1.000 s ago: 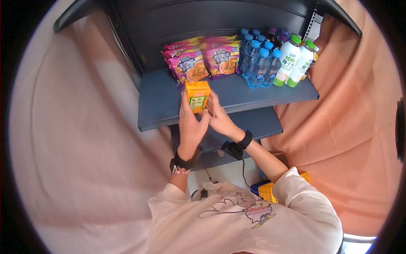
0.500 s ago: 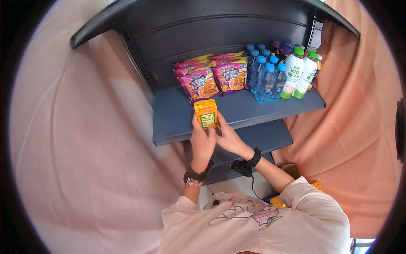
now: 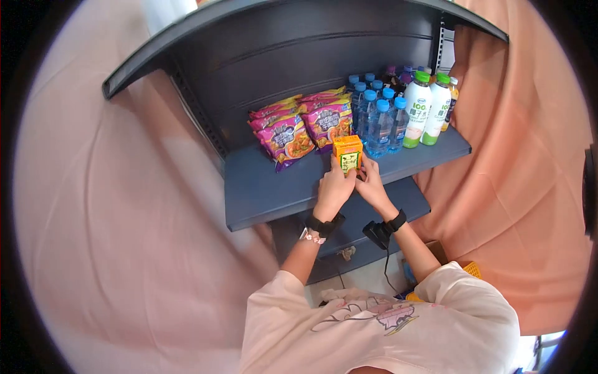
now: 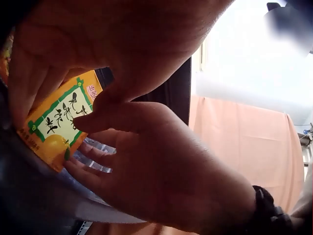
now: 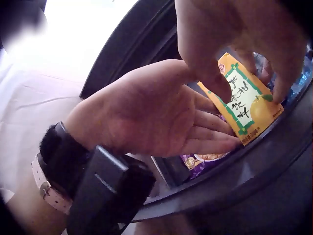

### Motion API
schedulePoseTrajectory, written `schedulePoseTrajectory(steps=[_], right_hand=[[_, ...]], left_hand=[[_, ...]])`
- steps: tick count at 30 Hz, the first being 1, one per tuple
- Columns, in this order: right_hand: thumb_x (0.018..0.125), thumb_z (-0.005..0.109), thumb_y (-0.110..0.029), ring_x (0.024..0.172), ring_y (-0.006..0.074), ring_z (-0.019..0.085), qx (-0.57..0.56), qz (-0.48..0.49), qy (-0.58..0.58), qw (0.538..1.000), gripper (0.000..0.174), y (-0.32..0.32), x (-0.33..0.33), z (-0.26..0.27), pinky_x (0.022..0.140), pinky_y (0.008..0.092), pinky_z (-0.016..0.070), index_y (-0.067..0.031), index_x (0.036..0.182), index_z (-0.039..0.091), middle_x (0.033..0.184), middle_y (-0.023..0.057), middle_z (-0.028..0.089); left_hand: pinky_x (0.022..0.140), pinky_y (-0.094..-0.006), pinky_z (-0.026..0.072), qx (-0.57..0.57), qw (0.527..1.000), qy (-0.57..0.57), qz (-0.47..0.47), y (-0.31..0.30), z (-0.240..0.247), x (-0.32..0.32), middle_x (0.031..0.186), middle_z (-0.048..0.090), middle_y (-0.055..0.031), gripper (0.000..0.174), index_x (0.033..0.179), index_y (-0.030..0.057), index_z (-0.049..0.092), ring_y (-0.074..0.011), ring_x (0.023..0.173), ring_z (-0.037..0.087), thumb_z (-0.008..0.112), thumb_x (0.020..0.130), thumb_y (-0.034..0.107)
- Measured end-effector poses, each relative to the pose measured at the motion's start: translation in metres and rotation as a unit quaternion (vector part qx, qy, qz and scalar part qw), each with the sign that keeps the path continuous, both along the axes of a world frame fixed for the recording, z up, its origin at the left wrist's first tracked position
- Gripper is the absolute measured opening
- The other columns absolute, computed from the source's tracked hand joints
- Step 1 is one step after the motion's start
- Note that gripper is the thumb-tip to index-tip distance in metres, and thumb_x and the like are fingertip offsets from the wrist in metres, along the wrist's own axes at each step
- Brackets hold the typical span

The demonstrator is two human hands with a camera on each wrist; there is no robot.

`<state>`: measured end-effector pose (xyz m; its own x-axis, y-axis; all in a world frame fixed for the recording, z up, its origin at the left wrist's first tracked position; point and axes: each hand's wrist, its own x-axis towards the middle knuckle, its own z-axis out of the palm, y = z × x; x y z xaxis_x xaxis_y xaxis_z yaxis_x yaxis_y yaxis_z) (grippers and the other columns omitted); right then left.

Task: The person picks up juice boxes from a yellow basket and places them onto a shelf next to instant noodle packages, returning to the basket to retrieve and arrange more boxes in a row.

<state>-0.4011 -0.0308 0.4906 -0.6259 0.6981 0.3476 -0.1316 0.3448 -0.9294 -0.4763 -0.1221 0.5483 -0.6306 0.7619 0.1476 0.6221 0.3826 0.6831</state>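
Note:
An orange drink carton (image 3: 347,156) with a pale green-framed label stands upright between both hands, over the front part of the shelf. The left hand (image 3: 335,188) holds its left side, with long fingers along the carton. From the other side the right hand (image 3: 374,186) grips it, fingers at the side and thumb against the label. In the left wrist view a fruit picture shows low on the carton (image 4: 61,120). The right wrist view has the carton's bottom end (image 5: 259,129) close over the shelf's front edge. Behind the carton are noodle packs (image 3: 283,140) and water bottles (image 3: 379,128).
White bottles with green caps (image 3: 417,112) stand at the right of the dark shelf (image 3: 268,193). Darker bottles are at the back. A lower shelf (image 3: 405,202) lies beneath, and an upper shelf edge (image 3: 205,19) arches overhead. Cloth curtains (image 3: 498,206) hang on both sides.
Both hands have carried the carton to the right, from in front of the left noodle packs to the side near the water bottles. The head view has shifted too.

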Motion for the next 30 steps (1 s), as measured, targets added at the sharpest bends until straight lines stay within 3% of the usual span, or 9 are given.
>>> schedulePoseTrajectory(steps=[1, 6, 8, 9, 12, 13, 21, 25, 30], right_hand=[[0.073, 0.064, -0.007, 0.123, 0.0305, 0.038, 0.049, -0.015, 0.01, 0.999, 0.08, 0.009, -0.007, -0.019, 0.101, 0.0341, 0.0351, 0.0023, 0.141, 0.022, 0.128, 0.0213, 0.037], [0.072, 0.063, -0.011, 0.124, 0.0346, 0.037, 0.075, 0.003, 0.078, 0.994, 0.079, 0.052, -0.031, -0.035, 0.104, 0.0355, 0.031, 0.0074, 0.139, 0.024, 0.133, 0.0255, 0.037], [0.074, 0.062, -0.011, 0.124, 0.0337, 0.038, 0.06, 0.003, 0.031, 0.998, 0.077, 0.059, -0.031, -0.025, 0.104, 0.035, 0.0311, 0.0081, 0.138, 0.024, 0.133, 0.0248, 0.037], [0.079, 0.064, -0.009, 0.129, 0.0248, 0.034, 0.036, 0.031, -0.02, 0.999, 0.079, 0.061, -0.027, -0.021, 0.106, 0.0334, 0.0298, -0.0021, 0.143, 0.019, 0.139, 0.015, 0.029], [0.079, 0.064, -0.008, 0.13, 0.0247, 0.032, -0.024, 0.067, 0.017, 0.997, 0.079, 0.049, -0.015, -0.004, 0.106, 0.0342, 0.0307, -0.0022, 0.143, 0.019, 0.139, 0.0142, 0.029], [0.079, 0.065, -0.007, 0.13, 0.0244, 0.033, 0.009, 0.06, 0.006, 0.998, 0.078, 0.054, -0.018, -0.015, 0.105, 0.035, 0.0315, -0.0021, 0.143, 0.02, 0.139, 0.014, 0.03], [0.078, 0.06, -0.002, 0.124, 0.024, 0.041, 0.024, 0.2, -0.034, 0.979, 0.072, -0.01, -0.019, 0.006, 0.103, 0.0362, 0.0358, -0.0036, 0.141, 0.025, 0.129, 0.0126, 0.038], [0.075, 0.062, -0.008, 0.124, 0.0266, 0.041, 0.04, 0.282, -0.041, 0.958, 0.078, -0.059, -0.042, 0.018, 0.102, 0.038, 0.0356, -0.0012, 0.142, 0.023, 0.135, 0.0148, 0.035], [0.076, 0.057, -0.009, 0.125, 0.0301, 0.04, 0.095, 0.299, 0.007, 0.95, 0.075, -0.093, -0.087, 0.012, 0.101, 0.0345, 0.0353, -0.0006, 0.142, 0.022, 0.137, 0.0195, 0.035]], left_hand=[[0.076, -0.0497, 0.0489, -0.013, 1.0, 0.002, 0.004, 0.006, 0.0, 0.0, 0.091, 0.061, -0.0314, 0.074, 0.137, -0.0086, 0.019, -0.0465, 0.085, 0.06, 0.049, 0.084, 0.033], [0.078, -0.0497, 0.048, -0.006, 1.0, 0.013, 0.006, 0.042, -0.008, -0.01, 0.097, 0.06, -0.0321, 0.079, 0.135, -0.0158, 0.014, -0.0461, 0.087, 0.06, 0.05, 0.083, 0.033], [0.08, -0.0491, 0.0463, 0.026, 0.999, 0.009, 0.026, 0.059, -0.016, -0.02, 0.094, 0.06, -0.0334, 0.084, 0.136, -0.0143, 0.009, -0.0478, 0.091, 0.058, 0.051, 0.083, 0.036], [0.079, -0.0495, 0.046, 0.028, 0.999, 0.012, 0.029, 0.066, -0.021, -0.025, 0.095, 0.06, -0.0332, 0.083, 0.136, -0.0125, 0.011, -0.0476, 0.092, 0.058, 0.051, 0.083, 0.035], [0.079, -0.05, 0.0459, 0.04, 0.999, -0.008, 0.012, 0.064, -0.022, -0.026, 0.093, 0.06, -0.0326, 0.08, 0.136, -0.0098, 0.013, -0.0478, 0.091, 0.058, 0.052, 0.083, 0.035], [0.079, -0.0488, 0.0476, 0.017, 1.0, -0.014, 0.014, 0.058, -0.016, -0.021, 0.101, 0.059, -0.0316, 0.076, 0.135, -0.0119, 0.019, -0.0451, 0.089, 0.06, 0.05, 0.082, 0.034], [0.073, -0.0521, 0.0473, 0.007, 0.989, 0.028, 0.143, -0.03, -0.012, -0.009, 0.086, 0.063, -0.0289, 0.075, 0.136, -0.0059, 0.017, -0.0467, 0.082, 0.06, 0.052, 0.085, 0.035], [0.072, -0.0529, 0.0457, 0.026, 0.975, 0.032, 0.217, -0.085, 0.004, -0.016, 0.089, 0.062, -0.0298, 0.067, 0.134, -0.0028, 0.023, -0.047, 0.084, 0.059, 0.051, 0.087, 0.035], [0.076, -0.0497, 0.0458, 0.025, 0.965, 0.071, 0.253, -0.122, 0.004, -0.044, 0.094, 0.062, -0.0296, 0.069, 0.137, -0.0021, 0.02, -0.0463, 0.087, 0.059, 0.05, 0.087, 0.035]])
